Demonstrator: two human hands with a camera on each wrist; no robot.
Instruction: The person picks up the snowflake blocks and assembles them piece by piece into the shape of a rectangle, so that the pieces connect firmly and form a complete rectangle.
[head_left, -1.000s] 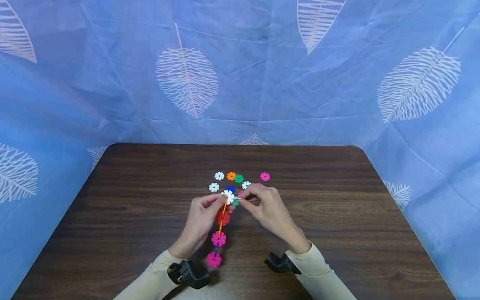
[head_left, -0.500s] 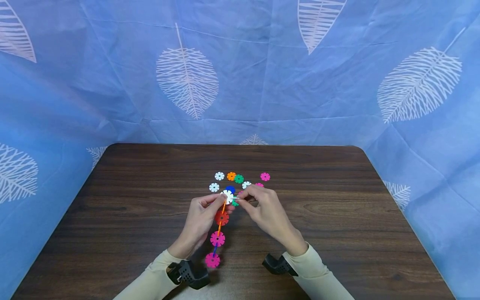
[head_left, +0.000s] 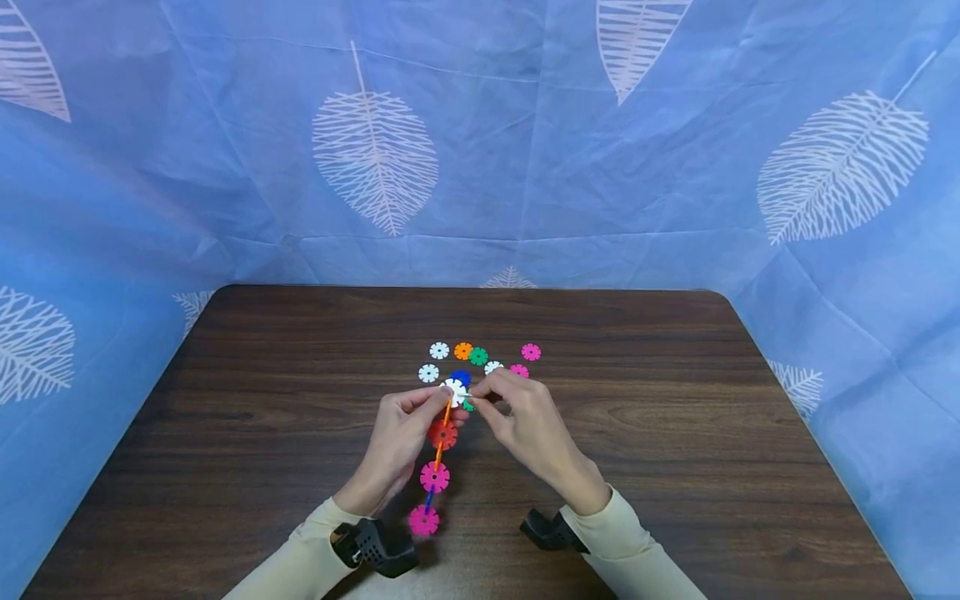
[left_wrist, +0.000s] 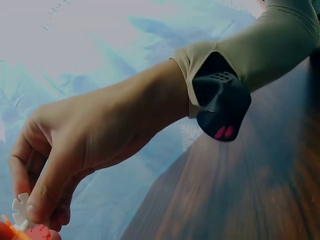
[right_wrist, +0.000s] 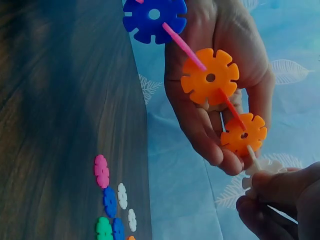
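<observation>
On my head feed the left hand (head_left: 396,442) pinches a white disc (head_left: 454,388), and the right hand (head_left: 531,421) holds a thin white piece (head_left: 466,395) at that disc's edge.

Even light fills the head view, faintly glossing the table (head_left: 480,575) at six o'clock, while the dimmer left wrist view bleaches the cloth (left_wrist: 85,35) toward eleven o'clock.

Left hand (head_left: 401,442) and right hand (head_left: 536,425) pinch, close together.

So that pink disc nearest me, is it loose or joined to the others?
Joined: in the head view, a blue disc, seen edge-on, links the nearest pink disc to the next pink disc.
</observation>
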